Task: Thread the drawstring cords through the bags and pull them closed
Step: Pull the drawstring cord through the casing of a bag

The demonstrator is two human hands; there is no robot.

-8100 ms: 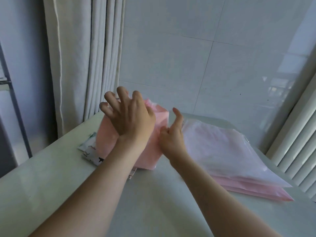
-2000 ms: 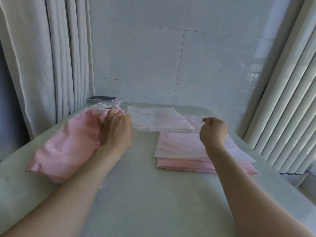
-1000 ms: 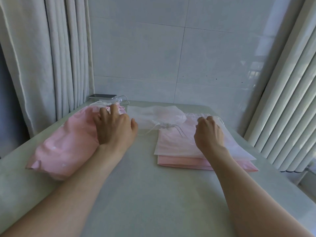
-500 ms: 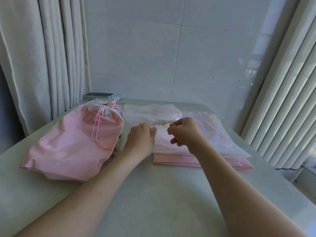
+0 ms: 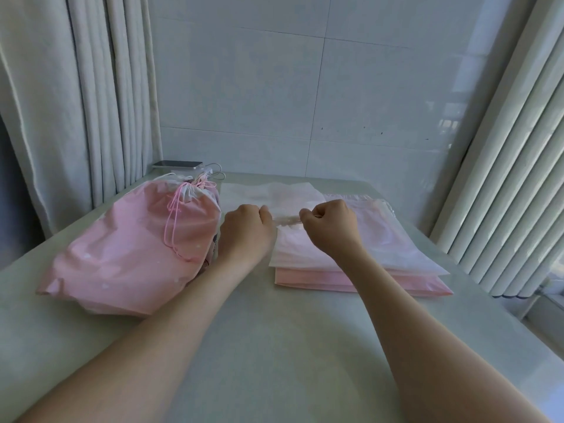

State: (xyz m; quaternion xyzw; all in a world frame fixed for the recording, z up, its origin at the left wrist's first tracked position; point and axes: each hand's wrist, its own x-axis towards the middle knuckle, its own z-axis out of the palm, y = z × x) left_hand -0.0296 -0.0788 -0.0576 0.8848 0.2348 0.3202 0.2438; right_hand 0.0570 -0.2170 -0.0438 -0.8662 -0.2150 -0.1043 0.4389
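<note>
Both forearms reach forward over the table (image 5: 274, 346), knuckles up. The left hand (image 5: 247, 230) and right hand (image 5: 331, 224) are curled into fists close together, each gripping one end of a pale bunched strip (image 5: 287, 221) at the near edge of the translucent white bag (image 5: 274, 193). That bag lies flat beyond the fists, beside the stack of flat bags (image 5: 381, 254) and the cinched pink bag (image 5: 131, 239). The fingertips are hidden under the fists, and it cannot be told whether the strip is cord or gathered hem.

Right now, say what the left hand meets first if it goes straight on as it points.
Probably the white bag: the left hand seems to pinch its bunched edge, and the rest lies just ahead.
</note>
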